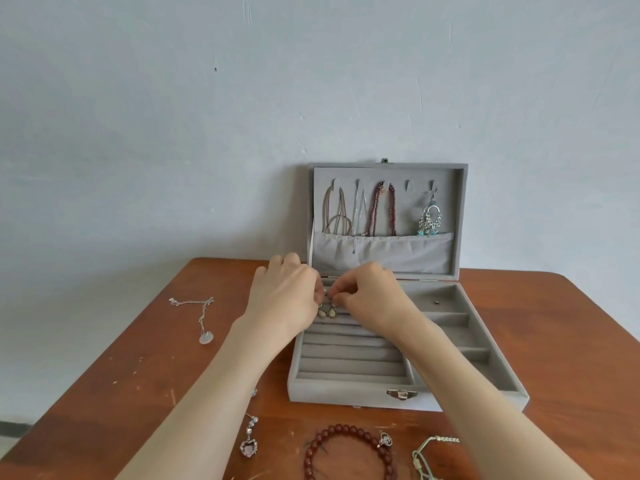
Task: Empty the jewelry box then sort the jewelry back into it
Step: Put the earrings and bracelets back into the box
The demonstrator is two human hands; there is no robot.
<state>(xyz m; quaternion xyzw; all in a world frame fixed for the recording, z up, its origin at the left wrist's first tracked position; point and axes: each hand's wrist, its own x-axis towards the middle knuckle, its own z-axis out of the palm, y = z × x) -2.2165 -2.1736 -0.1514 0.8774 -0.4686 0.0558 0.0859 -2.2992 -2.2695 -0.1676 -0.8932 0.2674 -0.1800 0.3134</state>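
Note:
A grey velvet jewelry box (346, 393) stands open on the wooden table, its lid upright against the wall. Necklaces (360, 211) and a dangling silver earring (431, 216) hang inside the lid above a fabric pocket. My left hand (284, 292) and my right hand (367, 292) meet over the back rows of the ring rolls (349, 355). Each pinches the top of one pale teardrop earring (327, 311); the pair hangs side by side just above the rolls. A small dark stud (437, 301) lies in the back right compartment.
On the table lie a silver chain with a pale pendant (202, 320) at the left, a heart-shaped drop earring (249, 445), a dark red bead bracelet (349, 455), a small ring (385, 439) and a pale green cord bracelet (429, 455) near the front edge.

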